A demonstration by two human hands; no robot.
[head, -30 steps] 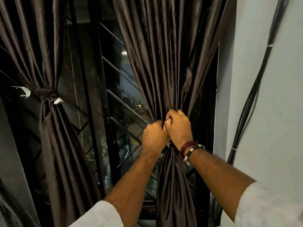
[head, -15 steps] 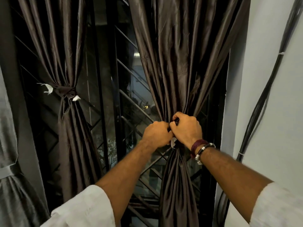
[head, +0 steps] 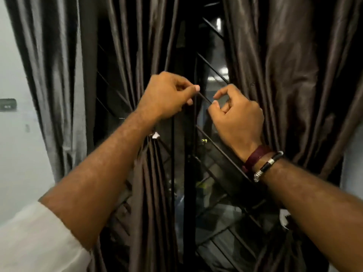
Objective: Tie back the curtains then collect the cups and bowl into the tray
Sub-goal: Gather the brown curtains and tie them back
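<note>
While both curtains (head: 153, 173) hang gathered at mid-frame, your left hand (head: 167, 97) and right hand (head: 237, 116) hover with fingers curled, gripping nothing I can make out; cups, bowl and tray are out of view, so turn to them next.

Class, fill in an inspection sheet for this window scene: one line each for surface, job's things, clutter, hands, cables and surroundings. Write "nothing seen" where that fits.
Surface: nothing seen; no table in view.
Job's things: left curtain gathered, white tie end showing beside the left forearm; right curtain gathered behind the right wrist. Cups, bowl, tray: nothing seen.
Clutter: nothing seen.
Hands: left hand and right hand raised between the curtains in front of the window bars, fingers curled, thumb and forefinger close together; whether they pinch anything cannot be told. Bracelets on right wrist.
Cables: nothing seen.
Surroundings: pale wall left with a small dark fitting; dark outside.
</note>
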